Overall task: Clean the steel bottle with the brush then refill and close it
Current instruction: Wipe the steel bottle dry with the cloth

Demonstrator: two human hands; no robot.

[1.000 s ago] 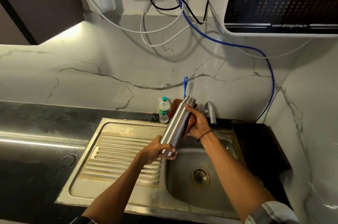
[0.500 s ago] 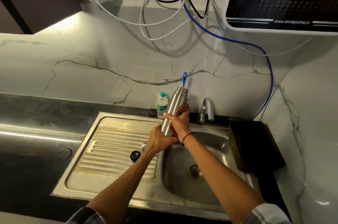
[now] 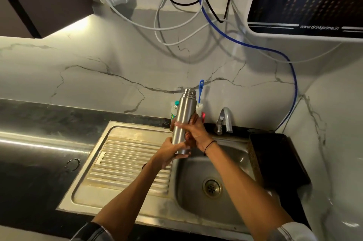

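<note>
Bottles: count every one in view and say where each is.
2. The steel bottle is held upright over the sink's edge by the left hand and right hand. A small plastic bottle stands behind it by the wall, mostly hidden. Others may be hidden.

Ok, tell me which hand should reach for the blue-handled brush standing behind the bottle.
Right. The right hand sits on the tall steel bottle nearest the blue-handled brush, while the left hand has its grip on the bottle's base and can probably steady it alone.
</note>
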